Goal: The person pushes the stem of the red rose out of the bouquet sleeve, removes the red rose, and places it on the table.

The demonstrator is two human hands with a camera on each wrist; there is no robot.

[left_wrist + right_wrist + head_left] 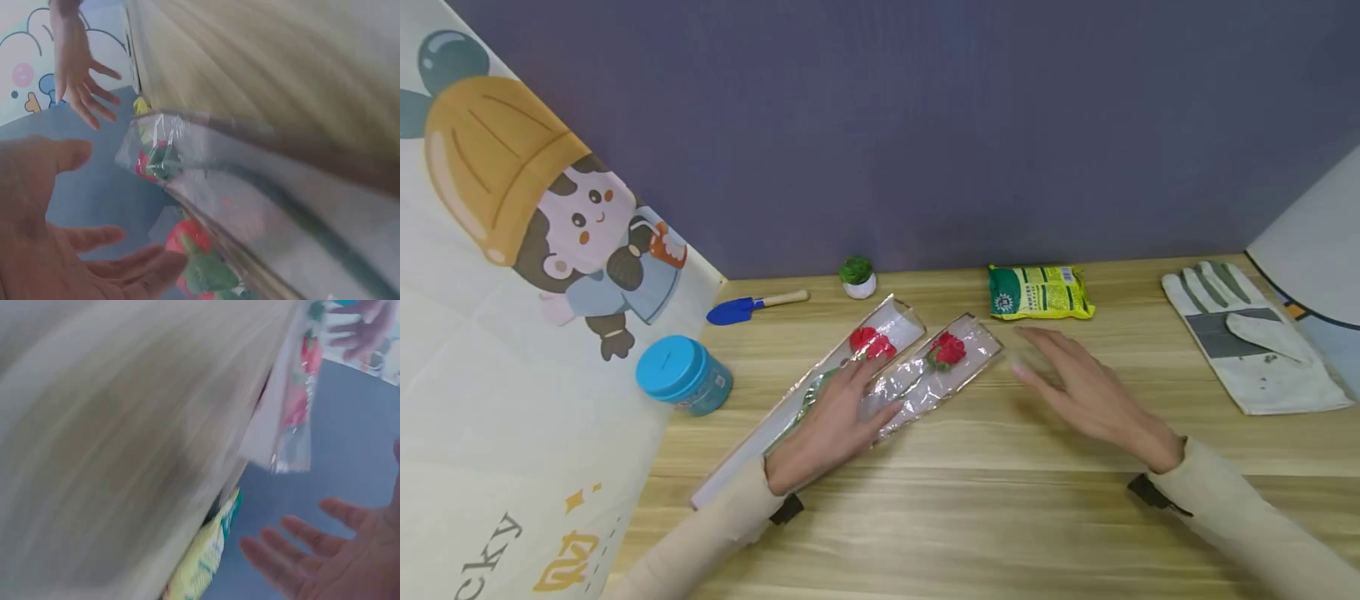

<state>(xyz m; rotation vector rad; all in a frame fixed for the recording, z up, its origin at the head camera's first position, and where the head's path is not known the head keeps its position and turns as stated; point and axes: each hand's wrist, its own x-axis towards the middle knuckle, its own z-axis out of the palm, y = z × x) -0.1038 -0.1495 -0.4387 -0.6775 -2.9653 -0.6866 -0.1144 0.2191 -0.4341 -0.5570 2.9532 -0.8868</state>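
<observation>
Head view: left hand lies flat, fingers straight, on 2 wrapped roses mid-table. Right hand hovers open, blurred, beside them. Best press lightly so the film stays uncrushed.

The head view looks forward and down from the near edge of the table, taking in its whole width up to the wall at the far edge. The left wrist view sits low and close beside the wrapped roses, tilted and blurred. The right wrist view, also close and blurred, faces the table's far edge. All three share the roses.
</observation>
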